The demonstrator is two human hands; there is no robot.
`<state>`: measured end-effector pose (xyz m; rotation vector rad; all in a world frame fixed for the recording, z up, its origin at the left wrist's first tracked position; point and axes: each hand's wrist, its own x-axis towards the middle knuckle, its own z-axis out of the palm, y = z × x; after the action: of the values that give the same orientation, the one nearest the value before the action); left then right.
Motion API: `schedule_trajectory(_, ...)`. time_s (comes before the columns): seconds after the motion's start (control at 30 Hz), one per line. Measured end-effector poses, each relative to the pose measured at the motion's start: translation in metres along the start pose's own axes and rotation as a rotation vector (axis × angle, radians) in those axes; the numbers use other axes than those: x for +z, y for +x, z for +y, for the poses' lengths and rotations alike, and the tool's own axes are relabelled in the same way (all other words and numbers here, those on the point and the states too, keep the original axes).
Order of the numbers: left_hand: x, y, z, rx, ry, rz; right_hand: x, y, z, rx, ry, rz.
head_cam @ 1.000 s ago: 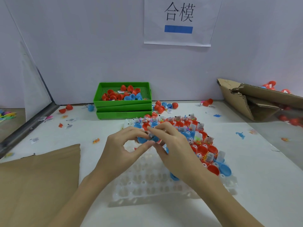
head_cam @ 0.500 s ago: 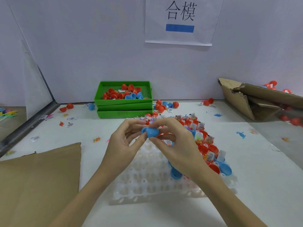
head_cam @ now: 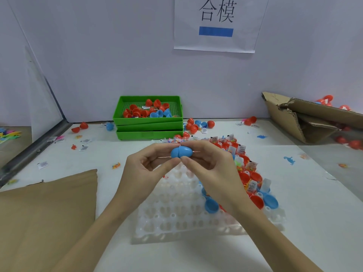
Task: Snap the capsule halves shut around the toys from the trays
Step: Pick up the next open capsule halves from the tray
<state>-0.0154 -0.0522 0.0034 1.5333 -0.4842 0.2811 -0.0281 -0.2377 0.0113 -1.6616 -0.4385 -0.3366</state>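
Closing step: blue capsule (head_cam: 181, 151) pinched between left hand (head_cam: 146, 169) and right hand (head_cam: 211, 167) above white tray (head_cam: 176, 218); next likely needs firm squeeze.

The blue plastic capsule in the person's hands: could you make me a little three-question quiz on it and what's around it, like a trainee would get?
1. True or false: the blue plastic capsule is held by both the left hand and the right hand.
2. Where do the stacked green plastic trays stand? A) against the back wall B) on the brown cardboard sheet C) inside the torn cardboard box
3. Fill in: the loose capsule halves in the white moulded holder tray are blue and ____.

Key: 1 true; 2 A; 3 red.
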Motion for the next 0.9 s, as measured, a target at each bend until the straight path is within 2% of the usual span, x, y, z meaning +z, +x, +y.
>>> schedule_trajectory(0.27, 0.002, -0.007, -0.004, 0.187, 0.27, 0.082, 0.001, 0.0, 0.002, 0.082, 0.015, -0.028)
schedule_trajectory(0.53, 0.004, -0.008, -0.005, 0.281, 0.338, 0.115, 0.001, 0.0, -0.001, 0.121, 0.128, -0.031)
schedule_trajectory(0.67, 0.003, -0.008, -0.006, 0.346, 0.45, 0.127, 0.005, -0.003, -0.001, 0.131, 0.164, -0.047)
schedule_trajectory(0.77, 0.004, -0.009, -0.007, 0.364, 0.496, 0.138, 0.008, -0.004, -0.001, 0.135, 0.115, -0.045)
schedule_trajectory(0.9, 0.003, -0.011, -0.008, 0.419, 0.599, 0.143, 0.015, -0.01, -0.001, 0.049, -0.168, -0.026)
